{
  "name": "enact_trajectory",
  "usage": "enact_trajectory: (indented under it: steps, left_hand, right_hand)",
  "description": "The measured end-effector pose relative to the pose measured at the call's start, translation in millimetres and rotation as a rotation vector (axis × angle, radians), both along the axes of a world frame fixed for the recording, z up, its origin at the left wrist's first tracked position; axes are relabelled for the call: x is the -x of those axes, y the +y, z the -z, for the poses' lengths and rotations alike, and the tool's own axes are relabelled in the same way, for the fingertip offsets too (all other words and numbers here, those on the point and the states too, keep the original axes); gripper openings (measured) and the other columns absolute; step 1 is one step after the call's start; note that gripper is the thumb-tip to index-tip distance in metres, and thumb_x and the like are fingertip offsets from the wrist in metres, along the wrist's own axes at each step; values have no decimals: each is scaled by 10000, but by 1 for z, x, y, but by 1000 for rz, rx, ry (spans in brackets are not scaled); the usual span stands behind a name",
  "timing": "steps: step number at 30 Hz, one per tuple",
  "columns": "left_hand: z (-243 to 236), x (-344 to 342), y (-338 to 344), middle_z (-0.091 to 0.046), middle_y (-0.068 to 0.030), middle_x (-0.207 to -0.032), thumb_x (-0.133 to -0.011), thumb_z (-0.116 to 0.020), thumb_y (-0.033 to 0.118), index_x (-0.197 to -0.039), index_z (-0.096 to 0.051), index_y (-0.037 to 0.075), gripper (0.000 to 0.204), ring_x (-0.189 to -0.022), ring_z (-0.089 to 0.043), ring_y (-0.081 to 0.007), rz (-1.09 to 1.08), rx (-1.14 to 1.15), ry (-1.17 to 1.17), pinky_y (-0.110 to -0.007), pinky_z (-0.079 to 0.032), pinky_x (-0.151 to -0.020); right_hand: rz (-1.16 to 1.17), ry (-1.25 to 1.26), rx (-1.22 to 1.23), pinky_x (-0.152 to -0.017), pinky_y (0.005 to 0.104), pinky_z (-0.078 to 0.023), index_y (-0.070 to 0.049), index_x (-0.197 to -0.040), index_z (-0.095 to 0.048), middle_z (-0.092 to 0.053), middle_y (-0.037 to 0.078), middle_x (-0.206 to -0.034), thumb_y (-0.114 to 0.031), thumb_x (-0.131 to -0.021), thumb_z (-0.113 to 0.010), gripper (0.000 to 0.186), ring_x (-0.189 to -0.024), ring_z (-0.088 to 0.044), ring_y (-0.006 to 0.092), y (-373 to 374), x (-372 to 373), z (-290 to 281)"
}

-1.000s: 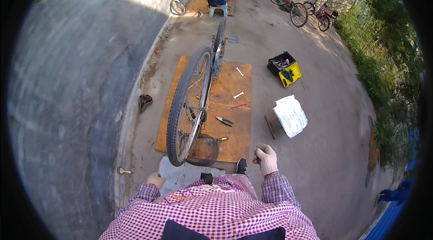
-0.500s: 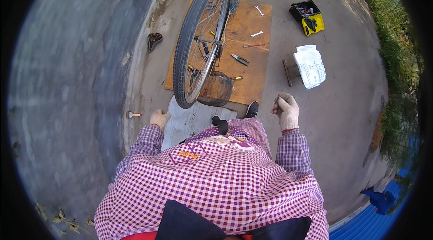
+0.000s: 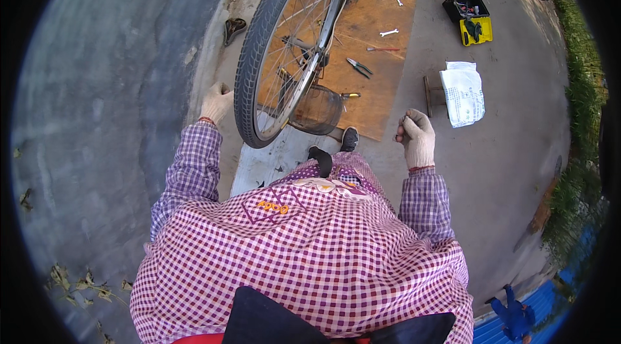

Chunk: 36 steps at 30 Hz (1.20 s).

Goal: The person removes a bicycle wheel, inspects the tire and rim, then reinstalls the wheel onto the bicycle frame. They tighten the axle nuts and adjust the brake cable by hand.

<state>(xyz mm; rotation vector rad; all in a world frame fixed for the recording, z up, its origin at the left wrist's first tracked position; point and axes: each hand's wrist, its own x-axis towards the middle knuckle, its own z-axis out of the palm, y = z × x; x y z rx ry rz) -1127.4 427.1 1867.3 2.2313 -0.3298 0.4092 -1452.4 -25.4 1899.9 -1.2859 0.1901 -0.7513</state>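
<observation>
A bicycle wheel [image 3: 249, 59] with a black tyre and thin spokes rises in front of me, on a bicycle that seems to stand upside down. My left hand [image 3: 217, 104], in a pale knitted glove, is just left of the tyre; its fingers are partly stretched, and I cannot tell whether they touch the rubber. Right of the wheel, my right hand [image 3: 418, 137] hangs in the air, gloved too. Its fingers are curled together at the tips, and whatever may be between them is too small to make out. Below the wheel sits a dark mesh basket [image 3: 318, 110].
On a wooden board [image 3: 381, 98] lie pliers [image 3: 359, 67], two wrenches [image 3: 389, 33], a red thin tool [image 3: 383, 49] and a yellow-handled tool [image 3: 350, 95]. Right are a stool [image 3: 428, 96] with a white sack [image 3: 463, 95] and a black-yellow toolbox [image 3: 477, 32]. A saddle [image 3: 234, 30] lies left.
I have come closer to the wheel. My left hand has risen and moved forward to the tyre's left side. My right hand stays curled and has moved slightly forward.
</observation>
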Motion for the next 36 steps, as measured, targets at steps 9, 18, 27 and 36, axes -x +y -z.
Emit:
enact_trajectory:
  steps: [9,18,27,36]
  left_hand:
    - [-99,9,-66,-711,-76,-1011,-990,-711,293,-1243,-713,9,380,-803,-661,-165,515,605,-41,-322,-553,-714]
    - [-118,12,-155,-767,-66,-1031,-1079,-602,224,-1250,-704,1,299,-820,-728,-146,599,716,29,-325,-587,-723]
    - [-133,40,-204,-745,-174,-954,-1095,-459,378,-1124,-698,-49,490,-872,-724,-275,572,453,-13,-423,-571,-815]
    - [-146,32,-207,-760,-228,-1106,-1055,-568,469,-1274,-674,-105,623,-1011,-729,-295,508,409,79,-382,-548,-890]
  right_hand:
    - [-69,41,58,-636,308,-532,16,-1285,-606,-653,65,-958,-55,-1039,-634,258,-735,-613,144,3,-21,-9]
    - [-87,60,167,-601,279,-542,76,-1317,-642,-675,72,-871,-115,-1010,-663,363,-676,-621,121,26,-101,-39]
    - [-103,-14,89,-655,297,-558,68,-1366,-590,-642,80,-988,-48,-1046,-630,342,-787,-628,143,23,-103,-64]
    - [-112,-62,25,-660,300,-567,88,-1356,-587,-641,108,-1042,-6,-1047,-617,324,-803,-640,155,29,-106,-70]
